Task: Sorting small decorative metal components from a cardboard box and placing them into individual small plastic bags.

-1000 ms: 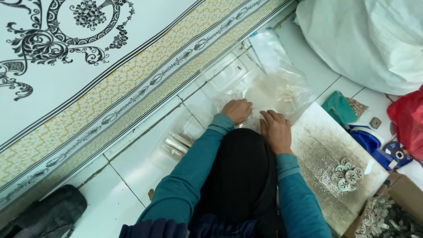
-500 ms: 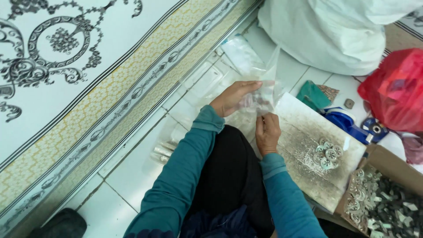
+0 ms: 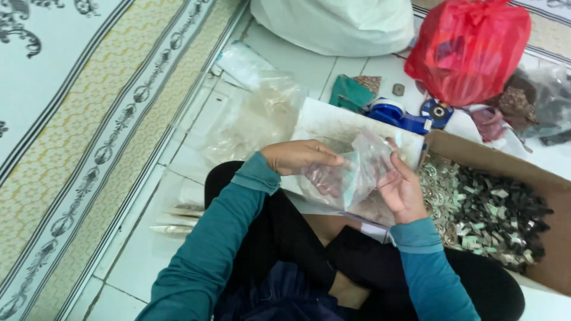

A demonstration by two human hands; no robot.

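Both hands have lifted off the floor: the left hand and right hand now each have a clenched grip on a small clear bag, raised above the lap. Beyond it lie a white board, a cardboard box of small parts, and a red bag.

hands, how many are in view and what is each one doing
2. The left hand pinches the top edge of a small clear plastic bag; the right hand supports the same bag from its right side. No other person's hands show.
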